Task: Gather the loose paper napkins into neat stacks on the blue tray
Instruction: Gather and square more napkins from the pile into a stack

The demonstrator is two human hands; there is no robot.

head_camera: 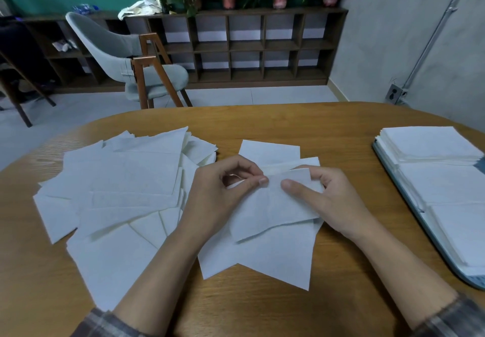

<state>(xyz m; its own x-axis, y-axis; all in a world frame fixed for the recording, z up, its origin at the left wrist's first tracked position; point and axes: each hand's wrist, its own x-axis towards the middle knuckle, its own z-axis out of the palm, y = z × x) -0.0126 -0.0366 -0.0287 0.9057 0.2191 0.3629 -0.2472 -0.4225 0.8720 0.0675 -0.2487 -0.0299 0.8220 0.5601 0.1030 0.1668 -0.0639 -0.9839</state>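
Observation:
A wide heap of loose white paper napkins (118, 192) covers the left half of the wooden table. In the middle, my left hand (220, 192) and my right hand (328, 200) both pinch the upper edge of one white napkin (273, 208), lifting it off a few others lying beneath (275, 255). Thumbs sit on top, fingers curl behind the paper. At the right edge lies the blue tray (425, 234) carrying three neat napkin stacks (430, 145), side by side along its length.
The oval wooden table (262, 310) fills the lower view. Behind it stand a grey chair with wooden legs (136, 66), a dark cubby shelf (249, 45) with potted plants on top, and a grey wall with a socket (395, 93) at the right.

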